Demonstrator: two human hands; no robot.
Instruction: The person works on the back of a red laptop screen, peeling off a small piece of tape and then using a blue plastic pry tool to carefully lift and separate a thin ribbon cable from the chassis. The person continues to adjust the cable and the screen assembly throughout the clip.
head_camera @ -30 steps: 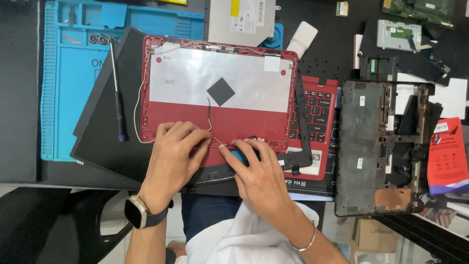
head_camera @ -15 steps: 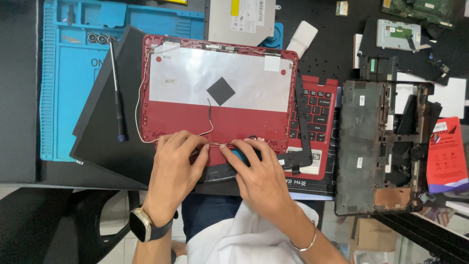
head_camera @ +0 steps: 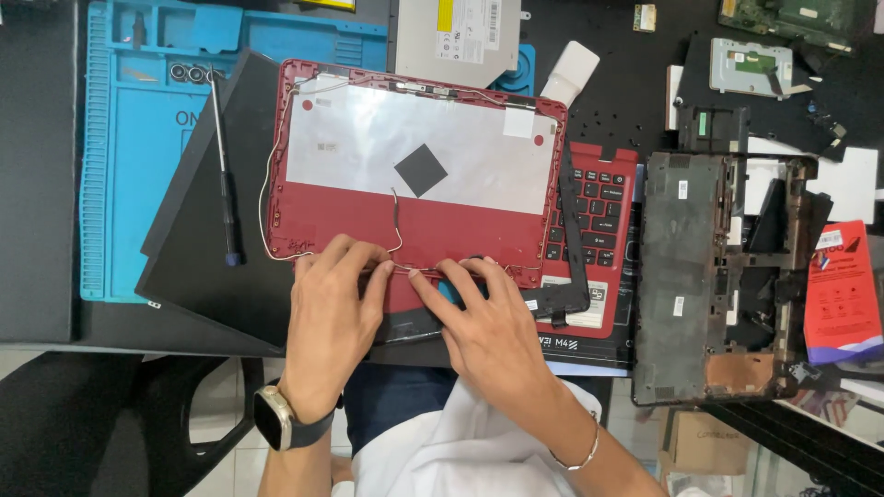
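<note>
Left hand (head_camera: 330,304) got slid a bit right along the red lid's (head_camera: 419,156) near edge, closer to the right hand (head_camera: 479,317).

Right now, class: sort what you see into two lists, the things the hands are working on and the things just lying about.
In use:
left hand
right hand
red laptop lid
thin wire

Lying about:
screwdriver
blue mat
red keyboard
black laptop base
disc drive

Blue work mat (head_camera: 129,184) with screwdriver (head_camera: 221,166); red keyboard (head_camera: 599,207); black base chassis (head_camera: 700,276); optical drive (head_camera: 460,37).
</note>
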